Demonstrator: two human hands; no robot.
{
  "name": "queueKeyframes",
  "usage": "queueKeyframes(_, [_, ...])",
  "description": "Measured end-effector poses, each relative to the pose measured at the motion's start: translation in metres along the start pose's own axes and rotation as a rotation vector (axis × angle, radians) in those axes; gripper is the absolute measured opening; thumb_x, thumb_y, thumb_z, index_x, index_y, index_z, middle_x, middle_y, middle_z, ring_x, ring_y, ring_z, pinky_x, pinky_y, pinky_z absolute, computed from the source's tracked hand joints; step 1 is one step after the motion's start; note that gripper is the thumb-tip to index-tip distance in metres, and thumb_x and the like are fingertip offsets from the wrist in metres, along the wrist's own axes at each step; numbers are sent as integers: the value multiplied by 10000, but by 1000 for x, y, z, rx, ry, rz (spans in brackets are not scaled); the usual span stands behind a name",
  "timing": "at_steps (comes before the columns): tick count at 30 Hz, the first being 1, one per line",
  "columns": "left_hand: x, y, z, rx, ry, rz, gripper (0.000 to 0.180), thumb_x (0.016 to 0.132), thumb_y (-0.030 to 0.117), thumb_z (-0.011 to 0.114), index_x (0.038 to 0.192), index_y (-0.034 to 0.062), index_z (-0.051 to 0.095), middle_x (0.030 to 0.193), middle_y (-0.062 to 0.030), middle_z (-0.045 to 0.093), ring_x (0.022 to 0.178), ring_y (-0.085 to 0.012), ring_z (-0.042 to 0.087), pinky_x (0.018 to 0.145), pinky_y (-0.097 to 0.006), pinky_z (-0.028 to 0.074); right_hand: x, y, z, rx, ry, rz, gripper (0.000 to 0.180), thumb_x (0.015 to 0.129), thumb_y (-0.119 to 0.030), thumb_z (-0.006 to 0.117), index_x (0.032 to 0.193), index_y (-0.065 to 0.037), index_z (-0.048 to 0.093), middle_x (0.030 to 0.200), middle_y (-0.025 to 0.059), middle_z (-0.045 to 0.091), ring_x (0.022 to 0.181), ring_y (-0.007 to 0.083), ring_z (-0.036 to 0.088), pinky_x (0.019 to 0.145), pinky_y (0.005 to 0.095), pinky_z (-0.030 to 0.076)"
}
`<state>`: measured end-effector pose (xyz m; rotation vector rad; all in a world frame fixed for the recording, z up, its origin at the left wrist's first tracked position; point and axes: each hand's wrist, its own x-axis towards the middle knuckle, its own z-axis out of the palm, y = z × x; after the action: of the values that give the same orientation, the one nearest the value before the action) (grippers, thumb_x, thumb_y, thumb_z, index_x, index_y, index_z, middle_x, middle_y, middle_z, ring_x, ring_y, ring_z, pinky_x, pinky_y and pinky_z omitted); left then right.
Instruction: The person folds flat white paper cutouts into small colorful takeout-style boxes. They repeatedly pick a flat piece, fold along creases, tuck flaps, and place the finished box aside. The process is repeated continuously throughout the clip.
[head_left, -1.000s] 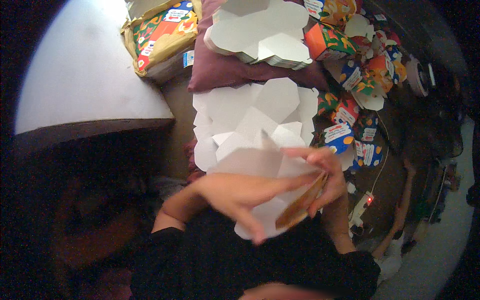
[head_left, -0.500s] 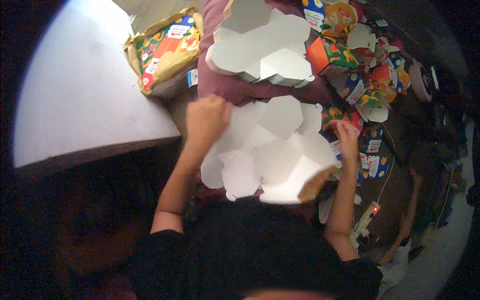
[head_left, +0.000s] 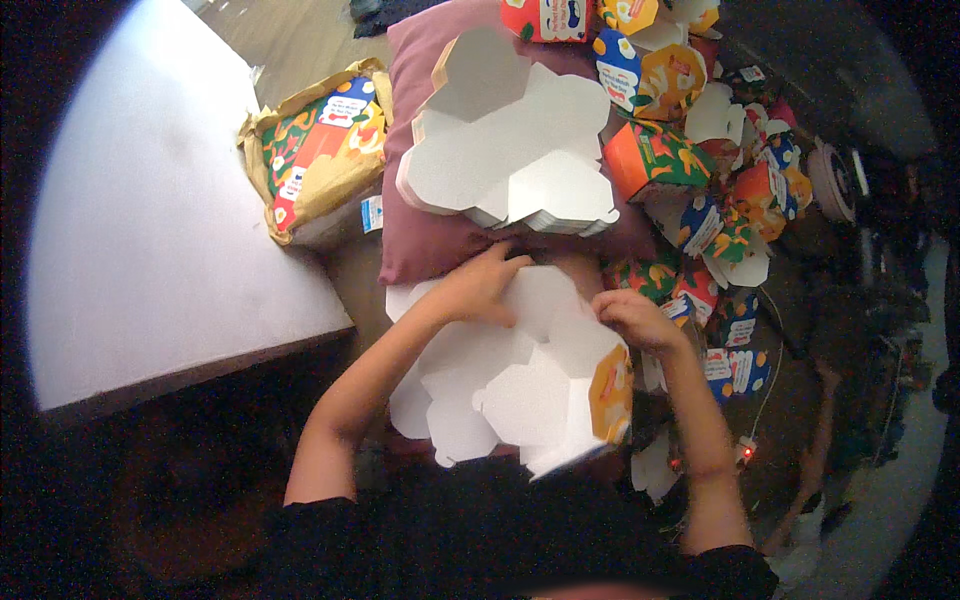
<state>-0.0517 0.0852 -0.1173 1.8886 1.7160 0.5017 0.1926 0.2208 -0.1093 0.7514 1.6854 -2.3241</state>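
Observation:
A partly folded food-box blank lies in front of me with its white inside up. Some of its flaps stand raised, and a printed orange panel shows at its right side. My left hand rests on the far part of the blank, thumb and fingers apart. At the far right edge, my right hand has its fingers curled in a pinch on a flap. Beyond my hands, a stack of flat white box blanks sits on a maroon cushion.
A white table stands to the left. Next to it is a torn brown paper package of printed blanks. Many folded colourful boxes are heaped on the right. A power strip with a red light and a cable lies at the lower right.
My left hand has moved right and opened over the blank. My right hand has come inward to its edge. The right panels now stand more upright, and the view has shifted.

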Motion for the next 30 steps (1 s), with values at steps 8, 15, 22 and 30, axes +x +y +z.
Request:
queueKeyframes(8, [-25, 19, -20, -80, 10, 191, 323, 615, 125, 690, 905, 93, 551, 819, -61, 556, 863, -245, 550, 822, -413, 374, 68, -20, 5, -656, 102, -428, 213, 761, -125, 555, 915, -11, 649, 876, 106, 665, 824, 200, 635, 777, 309, 484])
queueKeyframes(15, [-31, 17, -14, -58, 154, 271, 236, 638, 140, 702, 829, 125, 565, 778, -32, 518, 807, -230, 517, 794, -390, 342, 150, 31, 31, -1559, -153, 291, 324, 831, -234, 493, 1086, -94, 636, 1178, 151, 577, 1060, 259, 572, 850, 389, 470])
queueKeyframes(22, [-31, 18, -14, -78, 162, 242, 217, 642, 143, 699, 795, 123, 547, 753, -41, 498, 790, -240, 511, 769, -389, 354, 167, 77, 34, -1659, 129, 33, 293, 794, -246, 526, 998, -78, 655, 1100, 157, 614, 976, 242, 611, 799, 401, 488])
queueKeyframes(30, [-35, 21, -16, -76, 192, 252, 243, 602, 128, 691, 796, 118, 545, 745, -45, 503, 772, -248, 512, 763, -388, 367, 89, 29, 51, -1659, 2, -155, 289, 762, -224, 528, 921, -24, 663, 1085, 158, 599, 1033, 288, 542, 933, 407, 401])
